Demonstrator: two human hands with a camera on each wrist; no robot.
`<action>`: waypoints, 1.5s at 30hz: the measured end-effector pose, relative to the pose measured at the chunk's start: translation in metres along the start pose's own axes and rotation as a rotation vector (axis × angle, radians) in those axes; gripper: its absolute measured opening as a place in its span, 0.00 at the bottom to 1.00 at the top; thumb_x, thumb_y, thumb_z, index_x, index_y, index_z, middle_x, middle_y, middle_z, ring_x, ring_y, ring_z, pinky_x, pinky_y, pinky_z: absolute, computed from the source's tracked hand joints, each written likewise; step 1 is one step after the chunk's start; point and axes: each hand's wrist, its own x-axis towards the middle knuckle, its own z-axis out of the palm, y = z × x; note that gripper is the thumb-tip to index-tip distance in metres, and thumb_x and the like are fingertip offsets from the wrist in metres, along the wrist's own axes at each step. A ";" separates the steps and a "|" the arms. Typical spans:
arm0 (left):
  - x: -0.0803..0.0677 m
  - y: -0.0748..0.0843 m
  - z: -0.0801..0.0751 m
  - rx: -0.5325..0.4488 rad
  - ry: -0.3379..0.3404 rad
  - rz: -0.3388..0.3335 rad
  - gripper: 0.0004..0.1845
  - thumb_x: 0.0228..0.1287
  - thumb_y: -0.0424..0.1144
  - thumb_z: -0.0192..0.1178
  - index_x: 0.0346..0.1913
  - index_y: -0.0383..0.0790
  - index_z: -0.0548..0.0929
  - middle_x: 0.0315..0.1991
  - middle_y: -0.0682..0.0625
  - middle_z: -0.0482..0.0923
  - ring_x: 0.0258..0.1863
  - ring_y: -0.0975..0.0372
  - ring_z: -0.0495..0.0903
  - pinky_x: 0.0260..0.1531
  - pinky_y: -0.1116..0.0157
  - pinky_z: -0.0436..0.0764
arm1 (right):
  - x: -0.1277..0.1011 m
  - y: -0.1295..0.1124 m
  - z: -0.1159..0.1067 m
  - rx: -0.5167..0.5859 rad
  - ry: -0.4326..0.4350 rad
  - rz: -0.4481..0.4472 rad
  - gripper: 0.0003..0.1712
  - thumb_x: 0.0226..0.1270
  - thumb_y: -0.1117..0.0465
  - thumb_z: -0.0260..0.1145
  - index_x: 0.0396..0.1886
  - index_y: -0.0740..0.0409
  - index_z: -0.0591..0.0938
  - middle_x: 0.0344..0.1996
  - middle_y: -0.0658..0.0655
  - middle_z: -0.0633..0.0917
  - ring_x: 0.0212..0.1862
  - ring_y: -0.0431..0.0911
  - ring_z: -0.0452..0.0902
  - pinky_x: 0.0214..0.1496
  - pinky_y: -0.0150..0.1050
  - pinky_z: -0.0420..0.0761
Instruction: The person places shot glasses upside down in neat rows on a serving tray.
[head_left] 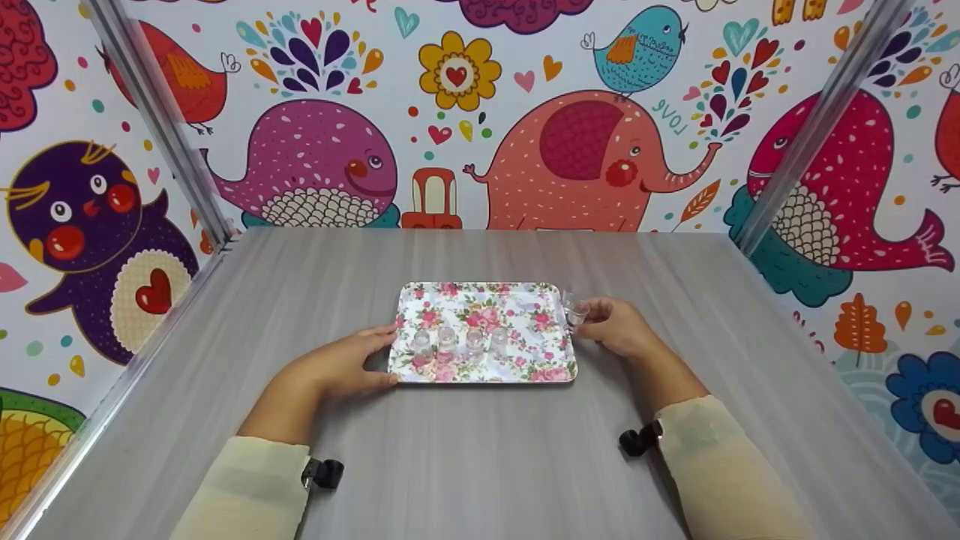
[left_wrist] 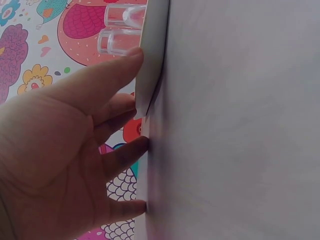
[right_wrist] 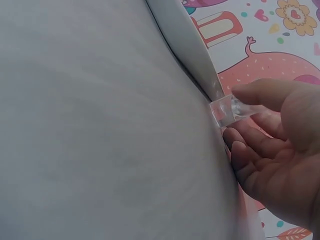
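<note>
A white floral tray [head_left: 517,309] lies on the table, and several small clear shot glasses [head_left: 447,341] stand in a row on its left and middle part. My left hand [head_left: 349,365] is at the tray's left side, thumb by the near corner. In the left wrist view the thumb tip touches the tray's edge [left_wrist: 152,55], and the fingers are spread, straight, with the lower fingertips against the table. Beside the tray's right edge, my right hand [head_left: 619,328] pinches another clear shot glass [right_wrist: 223,111] between thumb and fingers, its base down close to the tabletop.
The grey wood-grain table [head_left: 480,457] reaches back to a wall [head_left: 450,150] printed with cartoon animals. Metal posts [head_left: 169,135] rise at the table's back corners. A small black camera [head_left: 328,474] is strapped at each sleeve cuff.
</note>
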 end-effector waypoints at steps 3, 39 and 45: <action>0.000 0.000 0.000 0.000 0.000 0.009 0.44 0.72 0.50 0.70 0.82 0.32 0.64 0.86 0.41 0.59 0.85 0.41 0.57 0.84 0.41 0.59 | 0.000 0.002 0.002 -0.033 0.005 -0.021 0.22 0.62 0.65 0.78 0.55 0.68 0.86 0.41 0.58 0.90 0.39 0.38 0.79 0.40 0.27 0.79; 0.000 0.000 0.000 -0.002 0.008 0.006 0.45 0.72 0.50 0.71 0.82 0.33 0.65 0.85 0.41 0.60 0.85 0.41 0.58 0.84 0.41 0.59 | -0.016 -0.044 -0.015 0.090 0.087 0.083 0.22 0.73 0.56 0.73 0.64 0.55 0.84 0.60 0.60 0.87 0.56 0.51 0.83 0.68 0.52 0.85; -0.001 0.001 0.000 -0.005 0.010 0.001 0.44 0.72 0.50 0.70 0.82 0.33 0.65 0.85 0.41 0.60 0.85 0.41 0.58 0.85 0.41 0.58 | -0.017 -0.048 -0.014 0.120 0.089 0.065 0.23 0.74 0.56 0.73 0.65 0.54 0.83 0.60 0.60 0.87 0.56 0.50 0.84 0.69 0.54 0.85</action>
